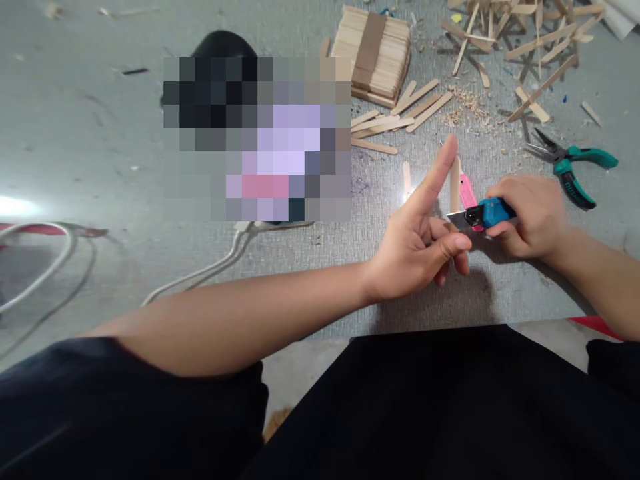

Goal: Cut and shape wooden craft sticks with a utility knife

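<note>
My right hand [530, 217] is closed around a blue utility knife [487, 213], its blade pointing left. My left hand [420, 240] pinches an upright wooden craft stick [455, 183] between thumb and lower fingers, with the index finger stretched up. The blade meets the stick near my left thumb. A pink object [467, 193] lies just behind the knife.
A bundled stack of craft sticks [373, 57] lies at the back, with loose sticks [395, 117] and shavings around it. A stick structure [530, 40] is at the far right. Teal pliers [575, 167] lie right of my hand. White cables [45, 267] run at left.
</note>
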A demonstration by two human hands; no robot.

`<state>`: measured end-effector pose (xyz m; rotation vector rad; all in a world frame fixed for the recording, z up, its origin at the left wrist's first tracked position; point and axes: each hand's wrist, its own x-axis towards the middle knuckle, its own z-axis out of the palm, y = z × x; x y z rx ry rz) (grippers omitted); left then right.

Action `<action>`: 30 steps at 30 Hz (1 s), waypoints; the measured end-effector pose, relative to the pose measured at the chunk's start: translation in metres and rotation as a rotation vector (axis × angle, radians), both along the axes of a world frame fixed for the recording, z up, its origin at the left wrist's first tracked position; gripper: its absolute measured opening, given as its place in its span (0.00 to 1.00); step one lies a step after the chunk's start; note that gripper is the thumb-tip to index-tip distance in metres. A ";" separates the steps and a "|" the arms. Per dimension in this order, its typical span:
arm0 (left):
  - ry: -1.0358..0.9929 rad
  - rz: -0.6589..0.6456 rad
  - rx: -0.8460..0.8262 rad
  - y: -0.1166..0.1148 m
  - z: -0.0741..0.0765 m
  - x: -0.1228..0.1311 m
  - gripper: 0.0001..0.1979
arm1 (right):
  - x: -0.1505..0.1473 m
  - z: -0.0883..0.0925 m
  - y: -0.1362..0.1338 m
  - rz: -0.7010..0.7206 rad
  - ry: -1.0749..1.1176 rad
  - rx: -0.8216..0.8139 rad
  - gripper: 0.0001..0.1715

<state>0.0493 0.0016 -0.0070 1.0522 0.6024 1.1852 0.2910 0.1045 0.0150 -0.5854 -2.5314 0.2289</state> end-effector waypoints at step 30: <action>-0.133 -0.055 0.006 0.006 -0.010 0.003 0.61 | 0.005 0.006 0.009 0.078 -0.030 -0.136 0.36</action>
